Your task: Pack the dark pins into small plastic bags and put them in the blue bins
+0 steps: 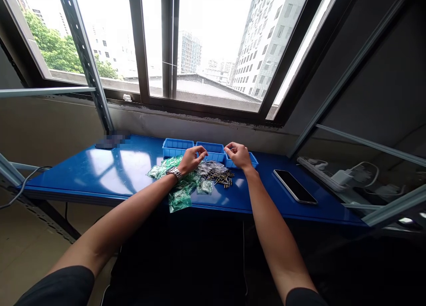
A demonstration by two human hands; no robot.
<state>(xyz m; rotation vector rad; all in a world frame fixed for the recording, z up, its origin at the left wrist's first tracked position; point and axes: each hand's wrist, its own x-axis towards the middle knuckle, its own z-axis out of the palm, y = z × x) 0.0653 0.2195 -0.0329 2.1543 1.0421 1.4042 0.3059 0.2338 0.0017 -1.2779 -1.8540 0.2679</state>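
My left hand (pixel 191 160), with a metal watch at the wrist, hovers over the green plastic packets (pixel 181 198). Its fingers are curled toward the thumb in a pinch; anything between them is too small to make out. My right hand (pixel 240 156) is raised in front of the right blue bin (pixel 252 160), thumb and fingertips closed together, their contents also unclear. Below and between both hands lie a heap of small dark and brass-coloured pins (pixel 222 178) and a pile of clear plastic bags (pixel 211 166). One small clear packet (pixel 204 188) rests at the front of the heap.
Behind the hands stand the left blue bin (pixel 179 147) and the middle blue bin (pixel 213 151). A smartphone (pixel 294 187) lies on the blue table (pixel 109 172) at right, near a power strip with a white charger (pixel 342 177). Metal shelf posts flank both sides.
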